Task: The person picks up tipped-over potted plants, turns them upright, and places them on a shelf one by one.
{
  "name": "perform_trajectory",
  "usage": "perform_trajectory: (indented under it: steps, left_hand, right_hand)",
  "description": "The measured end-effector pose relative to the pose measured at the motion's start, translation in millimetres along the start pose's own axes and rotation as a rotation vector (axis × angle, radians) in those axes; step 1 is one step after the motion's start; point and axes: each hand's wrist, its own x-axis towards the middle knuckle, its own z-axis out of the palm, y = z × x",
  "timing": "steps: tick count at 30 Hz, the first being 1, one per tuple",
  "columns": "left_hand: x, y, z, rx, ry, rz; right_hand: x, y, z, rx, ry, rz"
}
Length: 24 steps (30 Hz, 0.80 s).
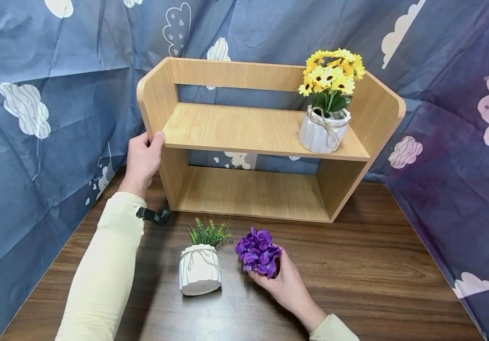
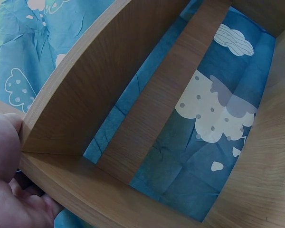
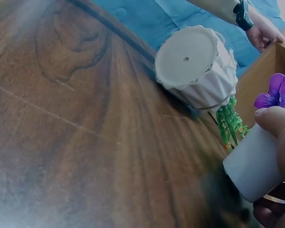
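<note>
Nearest, in front of the wooden shelf (image 1: 266,137), the right hand (image 1: 289,284) grasps a purple flower pot (image 1: 258,252) beside a tipped green-plant pot (image 1: 200,267); lift it upright while the left hand (image 1: 142,161), gripping the shelf's left edge, steadies it.

No text, label, brand, number or sign can be read in any of the three views. The blue backdrop cloth (image 1: 57,118) carries only printed cloud shapes, with no lettering among them.
</note>
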Motion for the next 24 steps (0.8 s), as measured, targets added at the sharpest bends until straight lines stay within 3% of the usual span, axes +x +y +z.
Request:
perform_trajectory:
  steps: [7,15,24]
  left_hand:
    - [-0.9,0.5,-0.5,0.009,0.004,0.005]
    - [1.1,0.1,-2.7,0.015,0.0,-0.012]
    - [0.8,-0.2,-0.4,0.013,-0.002,-0.004]
  right_hand:
    - [13,-18,-12,0.008,-0.032,-0.02]
    - [43,-51,-33,-0.005,-0.064,-0.102]
    - [71,-81,-54,-0.039,-0.03,-0.129]
